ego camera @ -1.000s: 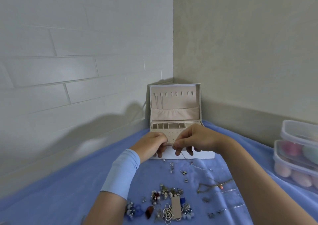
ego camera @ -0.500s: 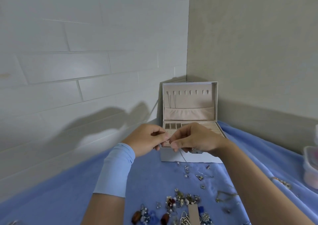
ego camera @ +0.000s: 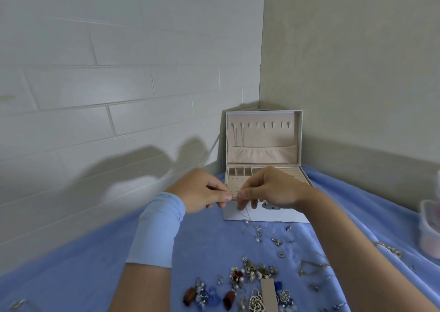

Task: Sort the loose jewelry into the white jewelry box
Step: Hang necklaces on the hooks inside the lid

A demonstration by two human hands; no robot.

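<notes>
The white jewelry box (ego camera: 264, 215) stands open in the corner, its lid upright with hooks and two thin chains hanging at the left. My left hand (ego camera: 202, 192) and my right hand (ego camera: 271, 187) meet in front of the box, each pinching an end of a thin chain (ego camera: 245, 212) that droops below my right fingers. Loose jewelry (ego camera: 250, 285) lies scattered on the blue cloth (ego camera: 95, 276) near me: earrings, beads, a heart pendant, small studs.
Stacked clear plastic containers (ego camera: 431, 228) sit at the right edge. A gold chain (ego camera: 312, 265) and a bracelet (ego camera: 390, 249) lie right of my right arm. Walls close in behind and left of the box.
My view has shifted left, so the box sits further right. Both hands stay together in front of the box, still working the thin chain.
</notes>
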